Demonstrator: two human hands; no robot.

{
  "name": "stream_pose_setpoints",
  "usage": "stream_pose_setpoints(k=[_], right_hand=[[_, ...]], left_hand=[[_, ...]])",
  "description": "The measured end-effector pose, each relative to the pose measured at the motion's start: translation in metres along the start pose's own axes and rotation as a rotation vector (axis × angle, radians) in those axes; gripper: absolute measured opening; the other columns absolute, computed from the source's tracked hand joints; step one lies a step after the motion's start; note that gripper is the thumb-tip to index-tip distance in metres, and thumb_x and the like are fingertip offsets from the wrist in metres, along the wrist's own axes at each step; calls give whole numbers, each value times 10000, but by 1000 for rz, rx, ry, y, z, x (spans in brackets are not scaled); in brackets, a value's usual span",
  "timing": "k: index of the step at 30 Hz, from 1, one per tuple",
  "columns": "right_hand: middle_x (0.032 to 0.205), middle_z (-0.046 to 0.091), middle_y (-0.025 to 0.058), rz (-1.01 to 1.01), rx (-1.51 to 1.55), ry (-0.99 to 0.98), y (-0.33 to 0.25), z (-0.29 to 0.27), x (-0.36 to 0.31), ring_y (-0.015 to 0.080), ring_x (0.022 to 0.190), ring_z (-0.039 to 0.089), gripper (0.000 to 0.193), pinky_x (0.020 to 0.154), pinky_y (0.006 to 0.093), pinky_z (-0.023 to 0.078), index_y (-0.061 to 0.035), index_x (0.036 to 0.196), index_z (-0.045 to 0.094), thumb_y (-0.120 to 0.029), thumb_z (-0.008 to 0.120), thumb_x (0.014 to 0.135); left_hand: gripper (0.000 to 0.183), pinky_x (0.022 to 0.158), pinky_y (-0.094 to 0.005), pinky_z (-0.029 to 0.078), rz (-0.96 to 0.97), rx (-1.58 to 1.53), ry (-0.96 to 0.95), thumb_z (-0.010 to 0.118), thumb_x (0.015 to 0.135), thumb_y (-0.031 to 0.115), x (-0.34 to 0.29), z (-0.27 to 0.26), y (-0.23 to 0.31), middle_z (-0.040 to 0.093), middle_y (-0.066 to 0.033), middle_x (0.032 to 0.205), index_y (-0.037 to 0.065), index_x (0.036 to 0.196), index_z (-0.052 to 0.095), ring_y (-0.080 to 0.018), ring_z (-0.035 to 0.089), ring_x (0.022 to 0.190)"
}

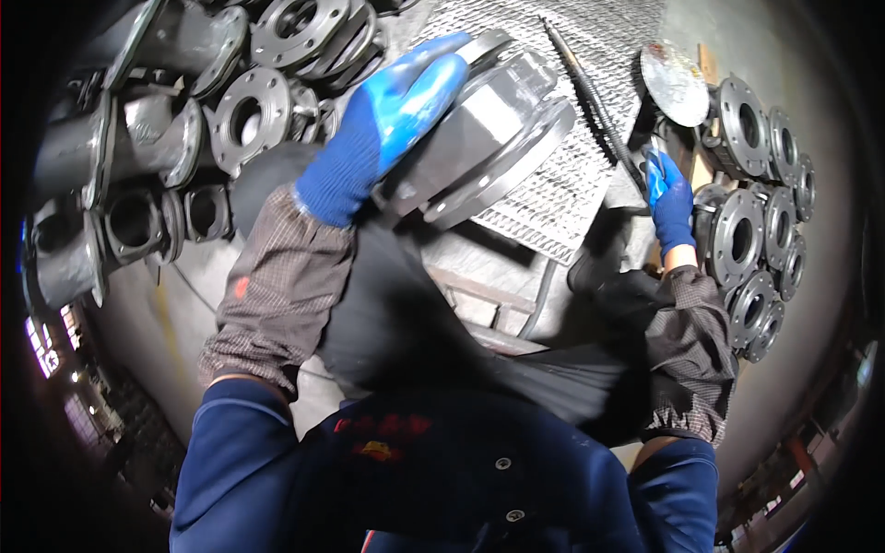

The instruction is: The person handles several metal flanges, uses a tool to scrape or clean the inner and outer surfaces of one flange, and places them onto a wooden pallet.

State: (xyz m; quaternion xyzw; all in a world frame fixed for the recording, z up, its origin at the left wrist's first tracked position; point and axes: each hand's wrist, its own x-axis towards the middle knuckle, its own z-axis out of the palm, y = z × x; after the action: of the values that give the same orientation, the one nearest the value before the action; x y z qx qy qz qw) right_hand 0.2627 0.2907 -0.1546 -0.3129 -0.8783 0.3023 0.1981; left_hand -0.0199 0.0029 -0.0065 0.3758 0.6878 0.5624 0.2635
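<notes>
Flanged valve-body casting (493,129), one: over textured plate (564,203), gripped by my left hand's (406,101) fingers. My right hand (668,189): fingers curled near round disc (676,85); what they grip, I cannot tell.

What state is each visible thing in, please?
Flanged casting: tilted, left gloved hand against it
Right gloved hand: fingers partly hidden, grip unclear
Slender dark rod: slanting over textured sheet
Round disc: stained
Castings at left: piled
Flanged castings at right: stacked
</notes>
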Motion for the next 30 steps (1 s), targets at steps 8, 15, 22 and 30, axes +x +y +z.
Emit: stream_pose_setpoints(k=[8, 15, 22, 30], right_hand=[[875, 652, 162, 371, -463, -276, -5, 16, -7, 353, 812, 619, 296, 696, 431, 475, -185, 1062, 615, -387, 567, 851], [1025, 611, 246, 322, -496, -172, -1, -11, 10, 413, 957, 582, 480, 802, 456, 458, -58, 1138, 574, -446, 559, 856], [1083, 643, 82, 6, 468, -122, -131, 7, 1, 161, 861, 634, 384, 663, 244, 488, -26, 1216, 545, -290, 496, 941], [828, 551, -23, 611, 874, -363, -252, 57, -41, 58, 563, 459, 354, 489, 200, 361, -100, 1182, 547, -358, 430, 971]], left_hand=[[355, 963, -343, 428, -7, 49, 32, 515, 895, 100, 7, -13, -15, 562, -203, 1184, -27, 1226, 504, -318, 548, 1119], [332, 941, -267, 416, 3, 137, 52, 438, 972, 216, -9, -26, -27, 586, -115, 1135, -15, 1188, 538, -181, 558, 1055], [450, 847, -248, 453, -183, -300, 195, 424, 968, 392, -16, -20, -28, 596, -43, 1063, 16, 1172, 564, -96, 550, 926], [503, 1011, -254, 356, -101, -263, 214, 501, 949, 351, -31, -15, -53, 499, -44, 1286, 19, 1323, 448, -125, 473, 1164]])
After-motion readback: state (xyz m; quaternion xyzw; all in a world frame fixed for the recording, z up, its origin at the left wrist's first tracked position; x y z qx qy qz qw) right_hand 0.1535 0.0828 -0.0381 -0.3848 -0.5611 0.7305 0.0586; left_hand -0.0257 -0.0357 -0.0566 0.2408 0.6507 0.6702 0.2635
